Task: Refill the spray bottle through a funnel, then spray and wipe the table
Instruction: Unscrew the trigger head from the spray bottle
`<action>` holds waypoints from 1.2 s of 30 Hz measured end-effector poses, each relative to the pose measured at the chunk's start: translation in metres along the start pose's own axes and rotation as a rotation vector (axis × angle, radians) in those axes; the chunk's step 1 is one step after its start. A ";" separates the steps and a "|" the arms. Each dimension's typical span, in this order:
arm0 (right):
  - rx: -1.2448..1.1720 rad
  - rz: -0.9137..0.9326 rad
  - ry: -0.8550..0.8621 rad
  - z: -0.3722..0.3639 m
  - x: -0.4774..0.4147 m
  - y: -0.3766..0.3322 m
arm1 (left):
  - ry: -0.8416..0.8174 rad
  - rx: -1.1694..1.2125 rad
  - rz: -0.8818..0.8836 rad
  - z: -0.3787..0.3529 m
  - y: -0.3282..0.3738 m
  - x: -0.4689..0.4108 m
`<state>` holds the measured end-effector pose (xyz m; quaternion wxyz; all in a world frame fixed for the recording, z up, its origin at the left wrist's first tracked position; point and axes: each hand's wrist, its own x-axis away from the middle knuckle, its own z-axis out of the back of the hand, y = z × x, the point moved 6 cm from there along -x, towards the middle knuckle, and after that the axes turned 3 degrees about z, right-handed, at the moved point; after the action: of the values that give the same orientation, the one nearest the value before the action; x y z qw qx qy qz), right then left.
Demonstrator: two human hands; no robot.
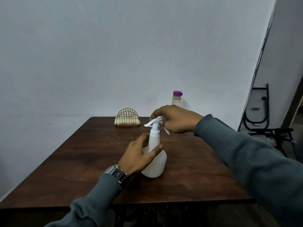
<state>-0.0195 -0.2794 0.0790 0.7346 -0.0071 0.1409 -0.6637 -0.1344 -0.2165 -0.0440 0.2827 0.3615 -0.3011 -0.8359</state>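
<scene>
A white spray bottle (155,163) stands upright in the middle of the dark wooden table (82,161). My left hand (139,156) grips the bottle's shoulder, thumb in front and fingers behind. My right hand (175,118) is curled over the white spray head (153,122) at the top and holds it. A clear bottle with a purple cap (177,98) stands at the table's far edge, partly hidden behind my right hand. No funnel shows in this view.
A gold wire holder with a folded pale cloth (127,119) sits at the far edge, left of the bottles. A white wall rises behind the table. Folded black metal furniture (262,115) leans at the right.
</scene>
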 end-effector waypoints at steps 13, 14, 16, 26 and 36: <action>-0.109 0.090 0.842 -0.027 0.071 -0.011 | 0.106 0.123 -0.009 0.000 -0.007 0.017; -0.157 -0.011 0.794 -0.037 0.069 -0.009 | 0.110 0.130 -0.018 -0.001 -0.006 0.016; -0.206 -0.202 0.654 -0.056 0.061 -0.003 | 0.109 0.125 -0.023 -0.002 -0.008 0.014; -0.315 -0.299 0.556 -0.064 0.034 0.004 | 0.082 0.144 -0.048 0.001 -0.008 0.011; -0.378 -0.368 0.404 -0.060 0.037 0.012 | 0.094 0.210 -0.041 0.001 -0.008 0.014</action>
<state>-0.0180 -0.3036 0.0114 0.5453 -0.0368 0.4005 -0.7354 -0.1456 -0.2202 -0.0551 0.2398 0.4341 -0.3657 -0.7876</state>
